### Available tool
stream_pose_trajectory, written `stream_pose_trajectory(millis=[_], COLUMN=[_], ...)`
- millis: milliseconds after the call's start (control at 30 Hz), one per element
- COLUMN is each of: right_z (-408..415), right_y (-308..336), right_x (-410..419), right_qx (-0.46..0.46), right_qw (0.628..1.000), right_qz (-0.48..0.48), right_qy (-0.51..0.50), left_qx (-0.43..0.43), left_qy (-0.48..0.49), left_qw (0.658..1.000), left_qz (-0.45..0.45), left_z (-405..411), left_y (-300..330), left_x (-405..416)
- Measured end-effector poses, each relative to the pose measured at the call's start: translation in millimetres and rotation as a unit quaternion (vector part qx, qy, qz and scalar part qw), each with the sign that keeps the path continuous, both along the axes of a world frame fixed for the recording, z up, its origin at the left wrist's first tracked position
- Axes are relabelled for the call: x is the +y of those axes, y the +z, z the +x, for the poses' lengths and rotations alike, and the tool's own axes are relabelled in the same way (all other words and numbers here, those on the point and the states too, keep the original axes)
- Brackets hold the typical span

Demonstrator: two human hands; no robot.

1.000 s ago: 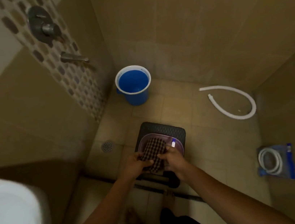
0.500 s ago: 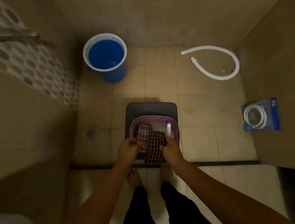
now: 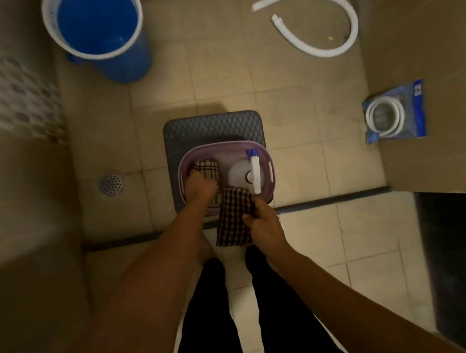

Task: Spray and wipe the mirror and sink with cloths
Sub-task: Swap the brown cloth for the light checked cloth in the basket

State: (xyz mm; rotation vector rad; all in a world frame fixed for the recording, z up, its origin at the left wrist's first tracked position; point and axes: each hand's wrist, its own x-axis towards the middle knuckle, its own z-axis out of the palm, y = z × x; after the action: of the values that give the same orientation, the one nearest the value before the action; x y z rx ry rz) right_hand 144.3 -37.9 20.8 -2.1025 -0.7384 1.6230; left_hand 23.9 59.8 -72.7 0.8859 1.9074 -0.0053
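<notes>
A purple basket sits on a dark stool on the tiled floor. Inside it stand a white spray bottle and a light checked cloth. My right hand is shut on a dark checked cloth that hangs over the basket's near rim. My left hand reaches into the basket, fingers curled over the light cloth; whether it grips the cloth I cannot tell. Mirror and sink are out of view.
A blue bucket stands at the back left. A white hose lies at the back right, and a packaged coiled hose leans by the right wall. A floor drain is left of the stool. My legs stand below.
The view has tilted down; the sink has left the frame. My left hand let go of the dark cloth and moved into the basket onto the light cloth. My right hand pulled the dark cloth toward me.
</notes>
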Motion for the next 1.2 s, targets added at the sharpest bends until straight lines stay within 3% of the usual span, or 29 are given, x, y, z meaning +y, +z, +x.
stream_pose_trajectory(millis=[367,733,900,1067,1200], right_z=[10.4,-0.6,-15.0,-37.7,-51.1], right_y=[-13.9,16.8,25.8,12.3,-16.1], right_x=[-11.3,2.2,24.8,60.3,82.1], right_qx=[0.029,0.032,0.016,-0.038,-0.063], right_qw=[0.999,0.999,0.999,0.995,0.992], right_qz=[-0.009,0.023,0.045,0.066,0.026], right_qy=[-0.030,0.000,0.004,0.056,0.103], left_qx=[0.096,-0.016,-0.023,-0.060,-0.079], left_qy=[-0.081,-0.001,0.041,0.096,0.110], left_qw=[0.991,0.988,0.983,0.976,0.973], left_qz=[0.043,0.153,0.178,0.183,0.187], left_z=[9.6,-29.9,-75.9,-110.5,-119.3], left_y=[-15.5,54.4,91.2,99.7,95.7], left_x=[2.8,-15.8,-34.1,-49.6,-56.5])
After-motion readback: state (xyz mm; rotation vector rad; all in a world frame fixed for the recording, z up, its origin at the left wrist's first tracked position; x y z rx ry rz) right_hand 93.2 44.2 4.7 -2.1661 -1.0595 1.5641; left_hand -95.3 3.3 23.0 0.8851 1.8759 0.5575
